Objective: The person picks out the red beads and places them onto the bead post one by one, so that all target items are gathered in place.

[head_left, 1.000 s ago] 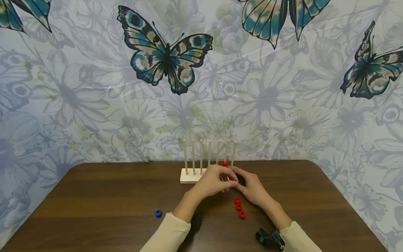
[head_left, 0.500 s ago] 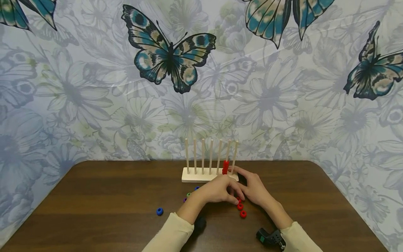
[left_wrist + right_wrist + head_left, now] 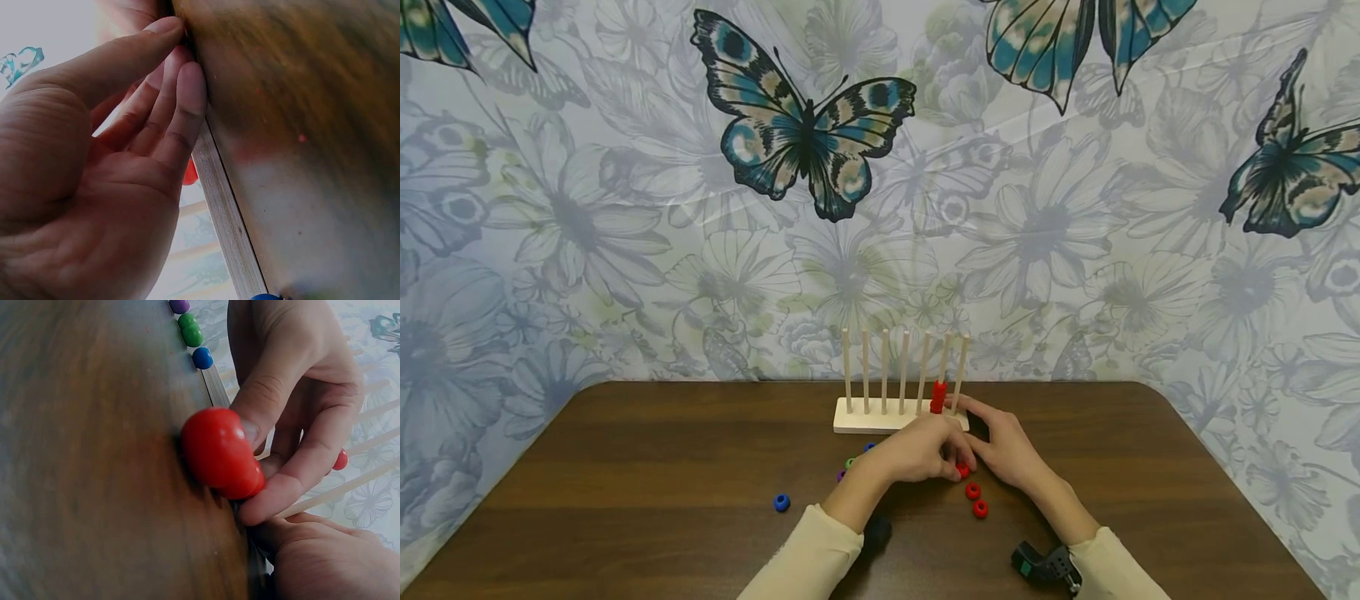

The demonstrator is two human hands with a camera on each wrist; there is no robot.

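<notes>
In the head view, my left hand [image 3: 925, 450] reaches in front of the wooden peg rack [image 3: 887, 417]. Its thumb and forefinger pinch a red bead [image 3: 963, 472] close to the tabletop. Two more red beads [image 3: 977, 500] lie nearer me. The right wrist view has a red bead [image 3: 215, 447] large in front, partly covering the pinched one. My right hand [image 3: 1006, 450] grips the rack's right end, thumb in front and forefinger behind. Red beads [image 3: 938, 397] are stacked on the second peg from the right. The left wrist view shows my left palm [image 3: 112, 200]; the pinched bead is hidden there.
A blue bead [image 3: 782, 502] lies alone on the left of the brown table [image 3: 662, 467]. Purple, green [image 3: 190, 330] and blue [image 3: 202, 358] beads lie before the rack, partly behind my left forearm. A patterned butterfly backdrop [image 3: 880, 250] rises behind the table's far edge.
My left hand has come down from the rack to the loose red beads and taken the farthest one, shifting it slightly left. My right hand keeps its place at the rack's end.
</notes>
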